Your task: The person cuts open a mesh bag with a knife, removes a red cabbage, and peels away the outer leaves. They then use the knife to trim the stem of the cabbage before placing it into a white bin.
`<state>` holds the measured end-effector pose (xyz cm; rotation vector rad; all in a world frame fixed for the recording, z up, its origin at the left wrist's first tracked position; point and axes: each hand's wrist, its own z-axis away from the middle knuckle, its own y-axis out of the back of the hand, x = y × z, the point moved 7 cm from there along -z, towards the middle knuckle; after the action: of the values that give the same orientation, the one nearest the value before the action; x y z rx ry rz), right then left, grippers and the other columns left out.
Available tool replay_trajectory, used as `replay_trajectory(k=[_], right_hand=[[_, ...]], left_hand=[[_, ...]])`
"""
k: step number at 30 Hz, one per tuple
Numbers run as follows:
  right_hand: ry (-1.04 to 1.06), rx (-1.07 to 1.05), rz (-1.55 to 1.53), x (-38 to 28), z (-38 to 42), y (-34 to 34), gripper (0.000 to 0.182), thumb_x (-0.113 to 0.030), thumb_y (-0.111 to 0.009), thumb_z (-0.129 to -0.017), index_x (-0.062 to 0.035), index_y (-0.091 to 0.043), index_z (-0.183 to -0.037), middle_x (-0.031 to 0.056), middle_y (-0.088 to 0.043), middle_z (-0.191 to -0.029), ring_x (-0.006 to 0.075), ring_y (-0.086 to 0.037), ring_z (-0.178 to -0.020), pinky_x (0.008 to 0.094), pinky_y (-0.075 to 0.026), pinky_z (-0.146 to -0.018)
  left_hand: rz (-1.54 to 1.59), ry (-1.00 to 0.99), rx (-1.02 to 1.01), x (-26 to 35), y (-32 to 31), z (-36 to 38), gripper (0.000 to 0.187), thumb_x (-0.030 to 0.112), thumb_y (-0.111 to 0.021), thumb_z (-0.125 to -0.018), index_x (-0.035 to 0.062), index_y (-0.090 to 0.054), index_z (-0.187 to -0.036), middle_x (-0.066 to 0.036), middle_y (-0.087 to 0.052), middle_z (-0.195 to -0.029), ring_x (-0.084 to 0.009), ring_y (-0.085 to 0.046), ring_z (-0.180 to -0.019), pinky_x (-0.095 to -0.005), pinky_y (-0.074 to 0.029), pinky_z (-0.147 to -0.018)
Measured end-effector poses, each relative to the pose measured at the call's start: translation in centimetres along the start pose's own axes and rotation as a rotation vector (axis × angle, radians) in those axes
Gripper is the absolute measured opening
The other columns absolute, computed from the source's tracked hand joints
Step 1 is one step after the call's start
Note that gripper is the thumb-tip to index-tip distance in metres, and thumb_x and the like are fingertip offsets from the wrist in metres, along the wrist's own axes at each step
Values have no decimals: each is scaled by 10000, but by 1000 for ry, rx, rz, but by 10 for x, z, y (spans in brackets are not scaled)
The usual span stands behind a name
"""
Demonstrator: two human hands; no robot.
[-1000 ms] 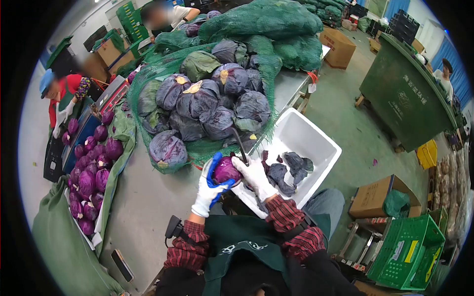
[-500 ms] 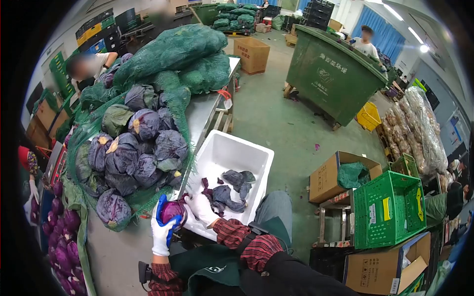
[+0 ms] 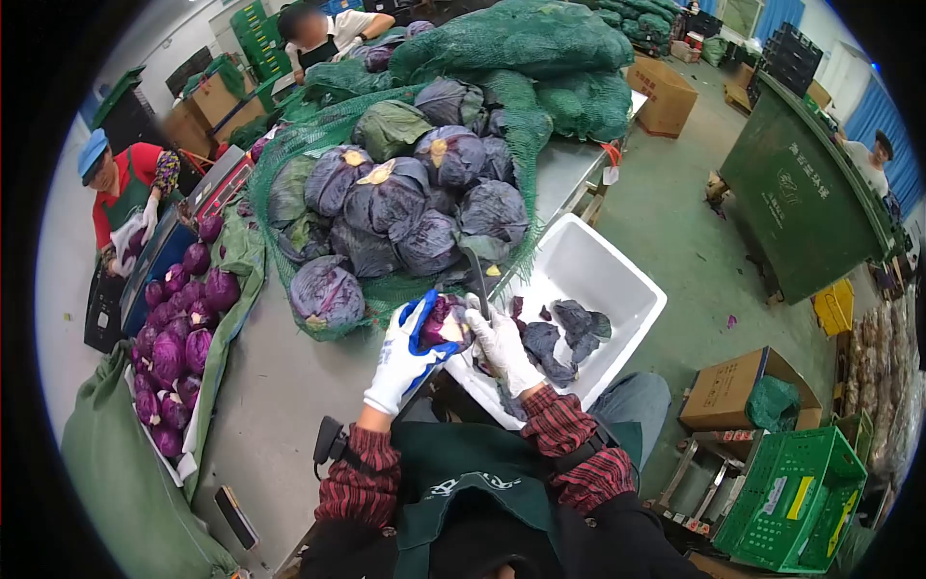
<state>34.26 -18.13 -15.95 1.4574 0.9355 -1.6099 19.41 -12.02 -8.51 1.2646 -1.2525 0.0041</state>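
Note:
My left hand (image 3: 403, 352), in a white and blue glove, grips a small red cabbage (image 3: 445, 321) over the table's edge. My right hand (image 3: 502, 343), in a white glove, holds a dark knife (image 3: 478, 277) with its blade pointing up and rests against the cabbage's right side. Just right of both hands stands a white tub (image 3: 617, 280) with several torn purple leaves (image 3: 564, 331) in it. Behind the hands lies a heap of untrimmed red cabbages (image 3: 405, 207) on green netting.
Trimmed red cabbages (image 3: 174, 338) fill a green-lined crate at left. A person in red (image 3: 121, 198) works beyond it; another person (image 3: 323, 34) stands at the far end. Green net sacks (image 3: 521, 43) are piled behind. A green bin (image 3: 801, 193), cardboard boxes (image 3: 733, 386) and a green crate (image 3: 796, 492) stand on the floor.
The view swung right and then back left. My left hand has turned the cabbage and lifted it slightly; the right hand stays against it with the knife.

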Motion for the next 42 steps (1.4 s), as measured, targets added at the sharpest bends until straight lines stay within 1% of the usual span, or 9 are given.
replay_trajectory(k=[5,7,10,14,18,22,25,34,42], right_hand=[[-38,36,273,-22,24,-1,648,-526,-410,-957,-54,-383,-1401,179,-609,-675,243,-588,-532,373,-469,-547],[-191,19,448,-5,22,-2,601,-488,-408,-970,-42,-424,-1372,221,-657,-855,291,-650,-681,362,-504,-653],[151,252,520,-9,17,10,530,-443,-395,-983,-3,-567,-1223,230,-614,-1110,344,-622,-1003,362,-500,-814],[-89,182,597,-4,5,27,526,-446,-371,-983,-1,-635,-1076,234,-632,-1034,377,-606,-958,420,-485,-810],[73,284,650,40,-2,64,530,-438,-345,-990,-7,-627,-1112,232,-634,-1018,370,-606,-963,433,-478,-815],[-13,135,606,-12,23,35,570,-494,-420,-956,-303,-246,-1464,229,-639,-825,399,-634,-769,448,-474,-682],[261,46,689,-51,29,4,625,-439,-478,-946,-272,-195,-1478,208,-626,-742,379,-634,-663,435,-488,-603],[142,264,588,-20,-2,34,370,-386,-526,-941,-103,-657,-1140,153,-682,-957,303,-660,-880,359,-509,-756],[45,120,163,15,11,1,408,-289,-670,-870,-9,-617,-1162,184,-666,-1051,200,-645,-964,298,-478,-854]], left_hand=[[12,120,-108,-1,-9,-16,788,276,-783,-697,68,-436,-1373,-191,-402,-1343,-357,-424,-1248,-390,-361,-1052],[181,-40,71,-8,-19,-19,744,277,-783,-701,60,-470,-1341,-188,-412,-1344,-335,-440,-1235,-388,-376,-1037],[267,-19,118,-9,-24,-20,676,256,-784,-708,47,-512,-1291,-169,-474,-1299,-308,-454,-1230,-379,-378,-1037],[330,-43,123,-8,-24,-21,648,195,-799,-692,37,-536,-1262,-149,-507,-1275,-284,-460,-1236,-366,-366,-1050],[582,34,64,-20,-26,-9,724,139,-803,-701,13,-462,-1326,-121,-473,-1338,-224,-437,-1261,-334,-340,-1073],[878,168,-16,-19,-27,-11,798,92,-783,-729,7,-361,-1401,-101,-441,-1382,-183,-448,-1243,-313,-355,-1063],[844,152,-25,-21,-29,-14,783,136,-789,-734,5,-378,-1387,-111,-461,-1357,-196,-466,-1226,-319,-360,-1062],[541,14,-43,-8,-19,-11,749,167,-803,-688,21,-470,-1342,-128,-425,-1389,-225,-423,-1277,-331,-321,-1084],[956,226,5,-7,-29,-3,811,48,-744,-745,45,-320,-1435,-87,-393,-1413,-175,-428,-1256,-310,-369,-1051]])
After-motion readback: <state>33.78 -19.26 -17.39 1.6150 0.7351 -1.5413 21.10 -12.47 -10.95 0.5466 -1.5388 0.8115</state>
